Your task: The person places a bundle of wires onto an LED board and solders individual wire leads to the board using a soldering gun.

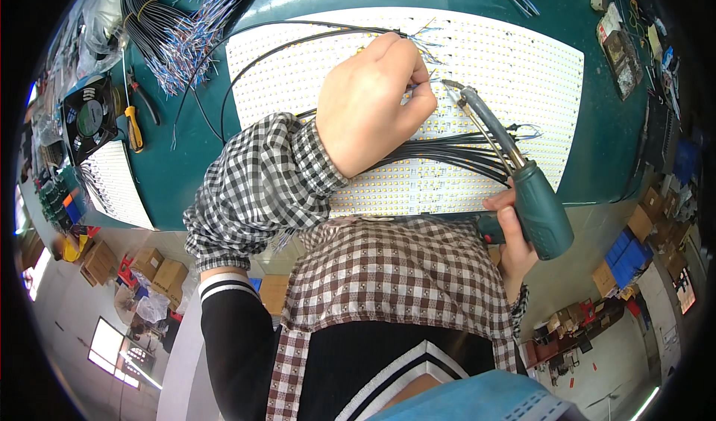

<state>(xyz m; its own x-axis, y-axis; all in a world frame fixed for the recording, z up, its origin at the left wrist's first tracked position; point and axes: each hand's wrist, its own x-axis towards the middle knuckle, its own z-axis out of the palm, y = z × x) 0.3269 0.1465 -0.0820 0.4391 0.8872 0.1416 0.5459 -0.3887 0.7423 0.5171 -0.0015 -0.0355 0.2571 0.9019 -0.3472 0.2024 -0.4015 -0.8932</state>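
A white board [529, 70] dotted with rows of small yellowish LEDs lies across the green table. Above its middle, my left hand [377, 104] is closed in a pinch on a thin wire, whose bluish end shows at the fingertips; a black cable runs behind this hand. My right hand [513, 246] grips the green handle of a soldering gun [541, 208], and its dark tip points up and left, close to the left fingertips. Several black cables [447, 152] with bared, thin coloured ends lie on the board beneath both hands.
Bundled black cables [149, 22] with blue, red and white ends sit at the back left. Nearby are a yellow-handled screwdriver [133, 130], pliers [143, 99], a black fan [91, 119] and a smaller LED board [118, 186]. A worn dark box [623, 61] stands at the right.
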